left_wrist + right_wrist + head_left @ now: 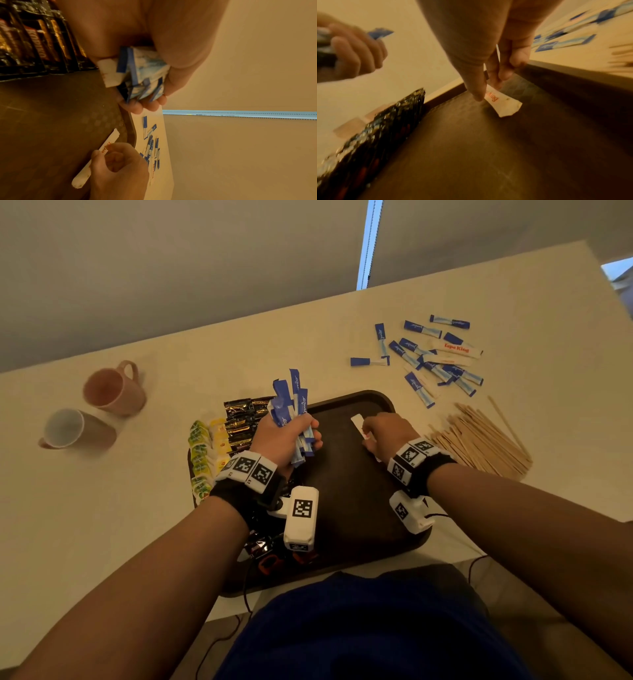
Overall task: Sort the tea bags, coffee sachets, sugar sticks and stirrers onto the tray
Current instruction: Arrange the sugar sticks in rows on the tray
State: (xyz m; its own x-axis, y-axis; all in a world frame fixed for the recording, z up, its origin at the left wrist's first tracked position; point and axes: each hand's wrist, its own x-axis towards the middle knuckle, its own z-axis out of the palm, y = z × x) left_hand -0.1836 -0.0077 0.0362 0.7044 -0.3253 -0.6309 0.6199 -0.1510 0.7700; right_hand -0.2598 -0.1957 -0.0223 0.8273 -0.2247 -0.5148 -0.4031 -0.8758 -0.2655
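A dark brown tray (346,491) lies in front of me. My left hand (287,436) grips a bundle of blue sugar sticks (291,405) above the tray's left half; their lower ends (144,75) show in the left wrist view. My right hand (380,428) pinches a white sugar stick with red lettering (358,422) low over the tray's right part; its end (503,106) touches the tray floor (471,155). Black coffee sachets (245,419) and yellow-green tea bags (202,453) lie at the tray's left side.
Loose blue and white sugar sticks (431,354) lie scattered on the cream table at the far right. A pile of wooden stirrers (479,436) lies right of the tray. Two pink mugs (113,388) (75,428) lie on their sides at the left.
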